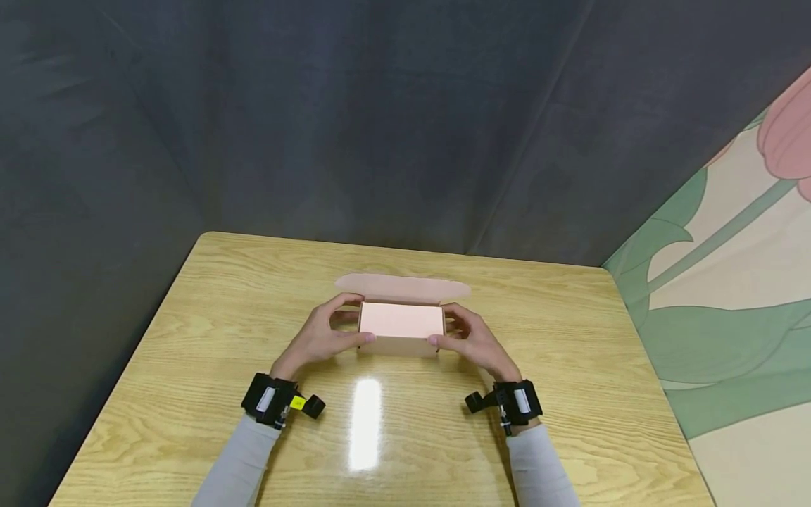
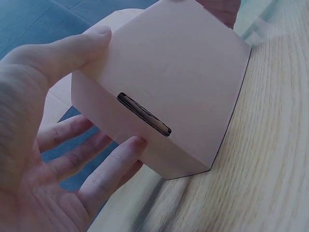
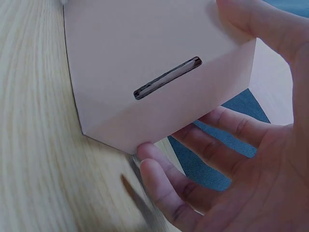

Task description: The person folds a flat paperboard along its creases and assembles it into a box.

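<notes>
A small pale pink cardboard box (image 1: 402, 346) sits on the wooden table between the two hands, its long side toward me. A flap with rounded ends (image 1: 402, 287) stands out along its far edge. My left hand (image 1: 322, 331) grips the left end, thumb on the front face and fingers against the end panel. At the other end my right hand (image 1: 474, 336) holds on the same way. Both wrist views show a narrow dark-edged slot near each end of the box (image 2: 174, 63). In the right wrist view the box (image 3: 140, 43) touches the table along one edge.
The light wooden table (image 1: 222, 338) reaches its far edge just behind the box. Beyond it hangs a dark curtain (image 1: 380, 141). A flower-patterned cloth (image 1: 728, 338) borders the right side. Each wrist wears a black camera mount (image 1: 272, 400).
</notes>
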`<state>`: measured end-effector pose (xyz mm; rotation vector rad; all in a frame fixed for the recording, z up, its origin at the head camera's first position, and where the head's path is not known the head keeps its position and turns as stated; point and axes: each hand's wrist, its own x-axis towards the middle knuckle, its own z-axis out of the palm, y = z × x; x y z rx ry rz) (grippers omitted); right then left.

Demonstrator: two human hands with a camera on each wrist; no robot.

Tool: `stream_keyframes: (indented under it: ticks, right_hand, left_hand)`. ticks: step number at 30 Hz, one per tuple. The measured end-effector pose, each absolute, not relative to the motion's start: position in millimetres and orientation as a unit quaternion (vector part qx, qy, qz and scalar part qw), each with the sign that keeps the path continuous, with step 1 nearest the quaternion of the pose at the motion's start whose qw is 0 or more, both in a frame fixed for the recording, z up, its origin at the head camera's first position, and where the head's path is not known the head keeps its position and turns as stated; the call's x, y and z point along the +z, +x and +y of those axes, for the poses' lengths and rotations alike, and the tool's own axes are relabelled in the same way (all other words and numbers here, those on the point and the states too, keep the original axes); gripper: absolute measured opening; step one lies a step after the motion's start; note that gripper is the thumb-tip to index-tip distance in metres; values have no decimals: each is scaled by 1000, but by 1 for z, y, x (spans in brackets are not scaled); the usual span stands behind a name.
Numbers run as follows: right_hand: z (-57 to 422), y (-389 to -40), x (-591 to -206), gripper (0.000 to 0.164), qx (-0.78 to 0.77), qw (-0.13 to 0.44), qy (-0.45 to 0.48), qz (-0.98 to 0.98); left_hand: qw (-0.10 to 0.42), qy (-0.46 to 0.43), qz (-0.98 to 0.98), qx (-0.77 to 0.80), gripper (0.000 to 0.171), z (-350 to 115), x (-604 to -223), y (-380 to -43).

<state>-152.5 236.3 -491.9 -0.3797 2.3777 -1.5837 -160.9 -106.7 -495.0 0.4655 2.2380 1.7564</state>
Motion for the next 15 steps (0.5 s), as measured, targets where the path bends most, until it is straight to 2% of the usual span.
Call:
stream_keyframes:
  ticks: [7,15]
  right_hand:
    - [236,-152,-491,51,-549,131,-121,817]
    - [237,-152,-492,63,-550,146,-116,814]
  left_hand:
    - [135,156,767,607,70,-106,-494,-161]
    - [141,154,764,611,66,-106,-493,-161]
